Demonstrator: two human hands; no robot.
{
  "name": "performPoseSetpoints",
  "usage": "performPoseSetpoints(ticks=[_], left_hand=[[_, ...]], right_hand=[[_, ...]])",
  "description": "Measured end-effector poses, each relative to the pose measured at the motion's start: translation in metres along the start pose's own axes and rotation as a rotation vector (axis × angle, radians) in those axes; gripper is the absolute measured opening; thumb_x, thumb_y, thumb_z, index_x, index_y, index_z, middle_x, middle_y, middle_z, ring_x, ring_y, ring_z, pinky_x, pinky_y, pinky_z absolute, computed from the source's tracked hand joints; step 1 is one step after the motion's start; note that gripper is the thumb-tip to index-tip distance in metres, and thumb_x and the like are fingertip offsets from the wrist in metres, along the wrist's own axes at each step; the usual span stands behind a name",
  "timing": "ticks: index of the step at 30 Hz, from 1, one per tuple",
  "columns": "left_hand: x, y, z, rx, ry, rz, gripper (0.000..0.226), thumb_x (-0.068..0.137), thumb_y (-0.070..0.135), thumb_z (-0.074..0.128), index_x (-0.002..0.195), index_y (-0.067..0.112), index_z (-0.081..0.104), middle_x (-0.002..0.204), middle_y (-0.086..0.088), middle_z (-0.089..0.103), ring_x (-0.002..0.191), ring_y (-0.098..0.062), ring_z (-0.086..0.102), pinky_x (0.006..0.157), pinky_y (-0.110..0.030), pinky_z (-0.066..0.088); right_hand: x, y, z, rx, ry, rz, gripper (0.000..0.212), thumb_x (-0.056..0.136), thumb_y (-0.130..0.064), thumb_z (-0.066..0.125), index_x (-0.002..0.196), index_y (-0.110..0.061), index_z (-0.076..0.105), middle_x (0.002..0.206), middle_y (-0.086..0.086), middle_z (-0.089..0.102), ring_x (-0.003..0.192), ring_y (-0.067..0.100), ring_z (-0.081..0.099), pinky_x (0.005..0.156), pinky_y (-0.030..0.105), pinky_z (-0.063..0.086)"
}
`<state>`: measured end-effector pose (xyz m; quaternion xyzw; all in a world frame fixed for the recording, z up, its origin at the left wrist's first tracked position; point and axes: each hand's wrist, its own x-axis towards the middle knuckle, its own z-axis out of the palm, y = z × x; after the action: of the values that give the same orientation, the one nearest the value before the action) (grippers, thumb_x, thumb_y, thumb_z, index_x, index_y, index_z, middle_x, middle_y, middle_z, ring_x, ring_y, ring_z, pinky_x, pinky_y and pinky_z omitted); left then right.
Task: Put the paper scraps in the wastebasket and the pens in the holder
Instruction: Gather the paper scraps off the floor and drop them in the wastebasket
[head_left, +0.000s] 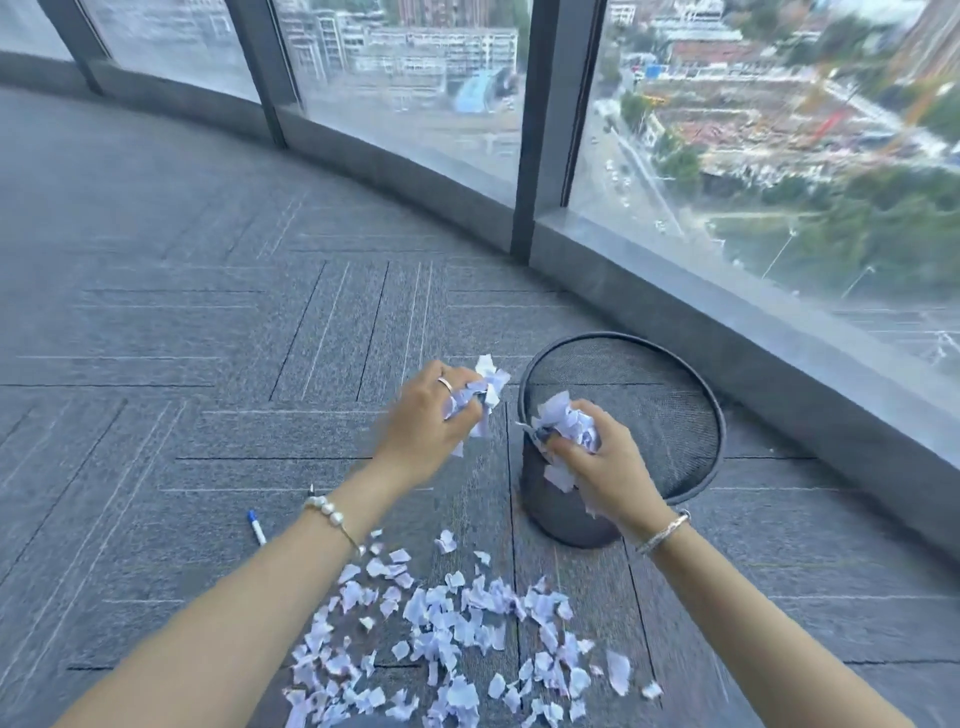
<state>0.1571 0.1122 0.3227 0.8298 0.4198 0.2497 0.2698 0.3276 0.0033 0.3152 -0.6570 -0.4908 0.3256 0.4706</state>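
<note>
A black mesh wastebasket (670, 395) stands on the grey carpet near the window wall. My left hand (423, 421) grips a bunch of white paper scraps (483, 387) just left of the basket's rim. My right hand (608, 467) grips another bunch of scraps (566, 423) over the rim's near left side. A wide scatter of scraps (447, 639) lies on the carpet below my arms. One pen with a blue end (256, 527) lies left of my left forearm. No pen holder is in view.
A curved wall of floor-to-ceiling windows with dark frames (530, 130) and a low grey sill (675, 291) runs behind the basket. Grey patterned carpet (182, 312) stretches to the left and ahead.
</note>
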Motion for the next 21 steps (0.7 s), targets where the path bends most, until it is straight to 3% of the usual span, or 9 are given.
performPoseSetpoints(ticks=[6, 9, 12, 14, 17, 21], left_hand=[[0.051, 0.042, 0.065, -0.165, -0.009, -0.010, 0.023, 0.090, 0.020, 0.052, 0.110, 0.014, 0.059, 0.104, -0.007, 0.050, 0.093, -0.022, 0.053, 0.073, -0.028, 0.038], [0.066, 0.054, 0.107, -0.206, -0.033, -0.033, 0.024, 0.090, 0.024, 0.051, 0.113, 0.020, 0.057, 0.110, -0.003, 0.051, 0.098, -0.019, 0.052, 0.078, -0.031, 0.041], [0.072, 0.052, 0.140, -0.224, -0.092, -0.034, 0.026, 0.088, 0.028, 0.052, 0.115, 0.028, 0.055, 0.118, 0.003, 0.055, 0.103, -0.012, 0.051, 0.081, -0.025, 0.038], [0.074, 0.046, 0.155, -0.187, -0.128, -0.036, 0.030, 0.088, 0.033, 0.053, 0.118, 0.029, 0.053, 0.123, 0.004, 0.055, 0.108, -0.013, 0.052, 0.089, -0.029, 0.042], [0.075, 0.037, 0.167, -0.175, -0.141, -0.048, 0.036, 0.085, 0.034, 0.056, 0.121, 0.032, 0.052, 0.133, 0.006, 0.050, 0.119, -0.014, 0.047, 0.101, -0.037, 0.039], [0.074, 0.031, 0.173, -0.158, -0.073, -0.021, 0.048, 0.081, 0.033, 0.061, 0.127, 0.034, 0.045, 0.122, 0.007, 0.056, 0.117, -0.011, 0.044, 0.104, -0.039, 0.031]], right_hand=[[0.040, 0.025, -0.052, 0.066, 0.159, 0.023, 0.004, 0.083, -0.018, 0.064, 0.086, -0.018, 0.061, 0.076, -0.002, 0.065, 0.062, 0.004, 0.054, 0.061, 0.021, 0.044], [0.055, 0.056, -0.070, 0.033, 0.203, 0.044, 0.015, 0.082, -0.027, 0.066, 0.084, -0.013, 0.060, 0.076, 0.003, 0.063, 0.064, 0.009, 0.052, 0.063, 0.028, 0.042], [0.065, 0.090, -0.080, -0.052, 0.226, 0.094, 0.014, 0.077, -0.034, 0.068, 0.082, -0.024, 0.060, 0.083, 0.000, 0.064, 0.072, 0.015, 0.057, 0.066, 0.028, 0.044], [0.069, 0.111, -0.084, -0.099, 0.206, 0.110, 0.014, 0.075, -0.035, 0.069, 0.083, -0.030, 0.059, 0.089, 0.002, 0.065, 0.079, 0.018, 0.059, 0.072, 0.031, 0.047], [0.072, 0.128, -0.087, -0.143, 0.168, 0.132, 0.023, 0.073, -0.037, 0.069, 0.092, -0.026, 0.061, 0.089, -0.001, 0.066, 0.077, 0.015, 0.059, 0.071, 0.031, 0.047], [0.072, 0.134, -0.087, -0.119, 0.173, 0.117, 0.040, 0.072, -0.032, 0.073, 0.109, -0.022, 0.061, 0.105, -0.002, 0.065, 0.090, 0.011, 0.059, 0.082, 0.030, 0.047]])
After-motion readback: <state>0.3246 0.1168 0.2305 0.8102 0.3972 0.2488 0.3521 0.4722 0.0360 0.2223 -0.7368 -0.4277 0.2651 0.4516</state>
